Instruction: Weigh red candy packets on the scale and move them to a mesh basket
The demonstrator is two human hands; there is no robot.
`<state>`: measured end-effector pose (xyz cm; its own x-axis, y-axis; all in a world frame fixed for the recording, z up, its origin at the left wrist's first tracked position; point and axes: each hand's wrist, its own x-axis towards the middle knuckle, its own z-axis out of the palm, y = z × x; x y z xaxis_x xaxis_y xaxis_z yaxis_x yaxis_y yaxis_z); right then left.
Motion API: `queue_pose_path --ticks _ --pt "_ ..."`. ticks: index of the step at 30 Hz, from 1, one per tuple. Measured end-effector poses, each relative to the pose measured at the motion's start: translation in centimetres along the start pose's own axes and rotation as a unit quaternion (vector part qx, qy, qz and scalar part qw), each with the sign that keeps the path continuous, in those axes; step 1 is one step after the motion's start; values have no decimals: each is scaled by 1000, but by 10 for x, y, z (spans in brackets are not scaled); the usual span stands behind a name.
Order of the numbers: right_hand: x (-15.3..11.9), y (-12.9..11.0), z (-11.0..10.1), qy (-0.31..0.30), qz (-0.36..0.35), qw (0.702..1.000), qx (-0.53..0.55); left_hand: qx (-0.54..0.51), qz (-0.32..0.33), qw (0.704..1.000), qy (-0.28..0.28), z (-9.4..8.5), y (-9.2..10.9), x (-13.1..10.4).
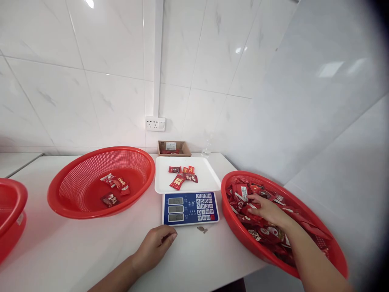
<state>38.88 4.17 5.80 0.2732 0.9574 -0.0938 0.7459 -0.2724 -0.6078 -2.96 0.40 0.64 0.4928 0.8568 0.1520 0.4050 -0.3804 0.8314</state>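
Observation:
My left hand [155,245] rests on the white table with its fingers curled together, just below the front left corner of a blue and white scale [191,208]. My right hand [267,210] reaches into the red basket [227,211] on the right, its fingers apart among many red packets [271,232]. Whether a packet is between those fingers is hard to see. Several red packets [177,181] lie on the scale's white tray [164,180].
Another red basket [75,182] with a few packets stands left of the scale, and part of a third [12,227] shows at the left edge. Behind the tray is a small cardboard box [189,153]. A brown scrap [201,229] lies before the scale.

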Motion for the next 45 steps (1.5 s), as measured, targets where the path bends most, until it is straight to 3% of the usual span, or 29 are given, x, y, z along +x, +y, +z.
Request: queue_pose_path --ticks 4,8,14,19,22,25,29,32,36,41,45 --pt "-10 -9 -8 46 44 970 233 0 -1 1000 -1 0 0 0" --pt "-21 -24 -16 14 88 923 373 -1 1 1000 -2 1 -1 -1" --pt "-27 -30 -19 13 85 903 420 6 1 1000 -1 1 -1 -1" --pt "-23 -34 -17 86 96 907 402 19 6 1000 6 2 0 -2" --pt "-20 -56 -18 125 74 908 393 18 14 1000 7 2 0 -2" --pt "-17 -95 -15 122 22 921 369 19 21 1000 7 2 0 -2" --pt "-1 -150 10 142 -129 960 202 29 25 999 3 1 0 -2" --pt "20 -182 44 154 -212 955 140 33 25 999 12 0 1 -3" --pt "40 -212 92 158 -247 944 154 40 30 999 21 -1 1 -3" --pt "40 -230 126 66 -270 949 148 37 26 998 32 0 -2 -2" --pt "15 -220 121 66 -272 953 119 26 21 999 37 1 -5 -2"
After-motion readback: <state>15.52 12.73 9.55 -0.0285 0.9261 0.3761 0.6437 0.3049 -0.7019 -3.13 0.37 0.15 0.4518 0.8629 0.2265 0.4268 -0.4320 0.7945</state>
